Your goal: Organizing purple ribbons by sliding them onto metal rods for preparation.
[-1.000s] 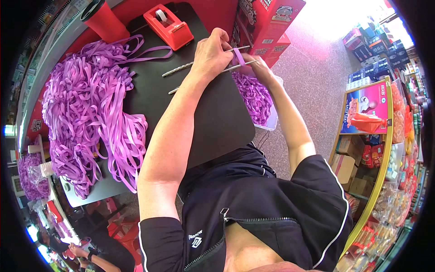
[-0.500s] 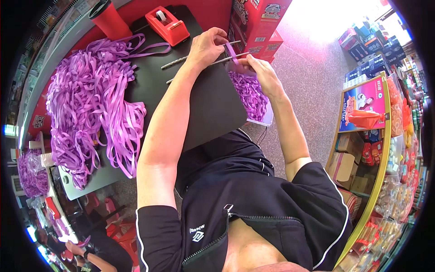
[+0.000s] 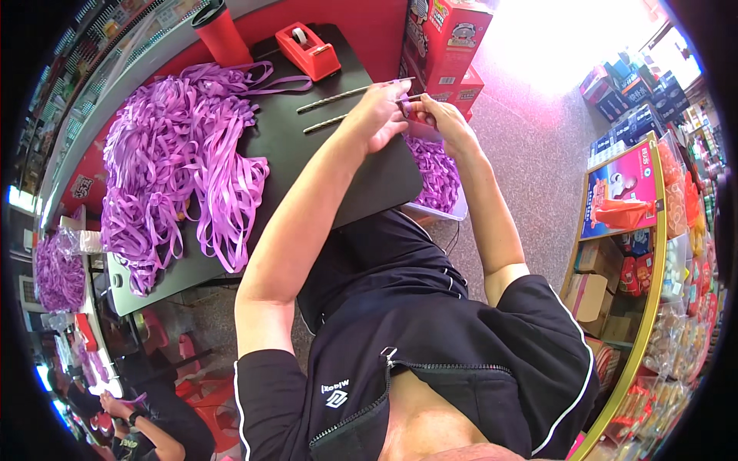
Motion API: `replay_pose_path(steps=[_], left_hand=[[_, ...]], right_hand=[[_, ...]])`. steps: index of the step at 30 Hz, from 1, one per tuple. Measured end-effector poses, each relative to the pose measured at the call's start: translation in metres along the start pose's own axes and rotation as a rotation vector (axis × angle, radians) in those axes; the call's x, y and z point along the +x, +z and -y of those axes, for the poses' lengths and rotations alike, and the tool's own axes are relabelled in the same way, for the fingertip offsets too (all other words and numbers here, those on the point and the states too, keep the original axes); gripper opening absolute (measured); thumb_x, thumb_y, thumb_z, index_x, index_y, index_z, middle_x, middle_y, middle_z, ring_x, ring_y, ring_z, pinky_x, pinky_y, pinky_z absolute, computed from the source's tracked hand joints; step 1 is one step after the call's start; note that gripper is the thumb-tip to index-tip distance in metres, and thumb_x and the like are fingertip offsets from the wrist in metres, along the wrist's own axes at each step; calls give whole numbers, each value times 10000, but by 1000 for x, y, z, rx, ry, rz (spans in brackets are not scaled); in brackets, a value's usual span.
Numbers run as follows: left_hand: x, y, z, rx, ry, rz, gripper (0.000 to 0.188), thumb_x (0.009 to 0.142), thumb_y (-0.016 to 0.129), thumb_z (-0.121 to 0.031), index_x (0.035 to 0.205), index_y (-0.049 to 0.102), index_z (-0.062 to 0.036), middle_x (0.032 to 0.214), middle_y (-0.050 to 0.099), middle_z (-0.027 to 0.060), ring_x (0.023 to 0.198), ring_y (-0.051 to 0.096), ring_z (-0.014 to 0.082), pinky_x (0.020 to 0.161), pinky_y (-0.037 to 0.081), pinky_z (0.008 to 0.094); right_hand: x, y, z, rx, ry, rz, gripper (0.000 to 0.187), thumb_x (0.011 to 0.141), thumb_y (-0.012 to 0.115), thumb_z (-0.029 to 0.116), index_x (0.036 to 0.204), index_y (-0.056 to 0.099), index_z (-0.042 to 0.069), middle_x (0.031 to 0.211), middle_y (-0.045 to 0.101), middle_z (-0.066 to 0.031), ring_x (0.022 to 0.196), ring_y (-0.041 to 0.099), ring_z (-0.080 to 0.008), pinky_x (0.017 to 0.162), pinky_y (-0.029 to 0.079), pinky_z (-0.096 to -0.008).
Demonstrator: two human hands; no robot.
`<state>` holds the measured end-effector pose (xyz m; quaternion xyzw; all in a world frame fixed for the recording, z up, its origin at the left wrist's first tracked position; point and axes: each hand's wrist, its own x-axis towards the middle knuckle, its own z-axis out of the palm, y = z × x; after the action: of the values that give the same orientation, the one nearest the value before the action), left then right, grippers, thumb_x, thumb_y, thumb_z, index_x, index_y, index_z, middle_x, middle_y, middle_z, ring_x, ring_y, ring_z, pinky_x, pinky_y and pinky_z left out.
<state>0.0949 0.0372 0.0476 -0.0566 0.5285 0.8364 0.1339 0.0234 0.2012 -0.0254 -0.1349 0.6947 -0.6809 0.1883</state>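
Note:
Two thin spiral metal rods (image 3: 332, 98) stick out side by side over the right end of the black table. Over their far ends my left hand (image 3: 378, 115) is bent, its fingertips curled at a short purple ribbon (image 3: 407, 104) and its thumb lower down. My right hand (image 3: 452, 124) pinches at the same ribbon just beyond the table edge; its fingertips partly hide the rod end. Below the hands stands a clear plastic bin (image 3: 460, 206) filled with purple ribbon pieces (image 3: 437, 173). A large heap of purple ribbon loops (image 3: 177, 161) covers the table's left part.
A red tape dispenser (image 3: 309, 54) and a red cup (image 3: 221, 34) stand at the table's back. Red cartons (image 3: 446, 46) rise beyond the bin. Shelves with packaged goods (image 3: 661, 323) line the right. At lower left, another person's hand (image 3: 115, 405) holds purple ribbon.
My left hand has come down and right across the rods, its fingers now close to the right hand. The ribbon stretched across the rods is now mostly covered by fingers. The view has shifted slightly.

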Motion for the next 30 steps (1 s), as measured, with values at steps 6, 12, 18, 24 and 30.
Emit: replay_pose_path(steps=[6, 12, 18, 24, 30], left_hand=[[22, 7, 14, -615, 31, 106, 740, 906, 440, -592, 1375, 184, -81, 1130, 464, 257, 915, 546, 384, 856, 415, 531], [5, 14, 19, -663, 158, 133, 982, 839, 462, -678, 1481, -133, -233, 1504, -55, 252, 1378, 43, 400, 1083, 25, 547], [1, 10, 19, -606, 236, 181, 1007, 817, 426, -728, 1482, -130, -215, 1530, -161, 196, 1408, -157, 367, 1088, -156, 493], [18, 17, 25, -594, 245, 139, 1002, 813, 412, -736, 1490, -99, -204, 1533, -174, 179, 1402, -204, 342, 1077, -180, 499], [1, 11, 21, -705, 342, 220, 722, 904, 363, -644, 1459, 205, -211, 1469, 304, 50, 1362, 260, 272, 1111, 141, 481]], right_hand=[[-11, 5, 5, 34, -66, -6, 411, 962, 489, 377, 1001, 709, 32, 781, 585, 30, 705, 450, -54, 636, 337, -214], [-31, -1, 12, -17, -76, -207, 370, 949, 520, 342, 1050, 696, 33, 835, 624, 25, 725, 478, -55, 643, 357, -212], [1, 38, 87, -175, -420, -163, 286, 919, 555, 219, 1071, 684, 14, 895, 643, -26, 830, 531, -100, 769, 410, -234], [124, 87, 114, -553, -553, 22, 297, 867, 602, 254, 996, 708, 8, 951, 697, -88, 965, 617, -189, 879, 446, -289], [150, 145, 133, -557, 38, 179, 271, 841, 656, 324, 888, 727, 67, 761, 650, -20, 636, 527, -82, 587, 388, -220]])
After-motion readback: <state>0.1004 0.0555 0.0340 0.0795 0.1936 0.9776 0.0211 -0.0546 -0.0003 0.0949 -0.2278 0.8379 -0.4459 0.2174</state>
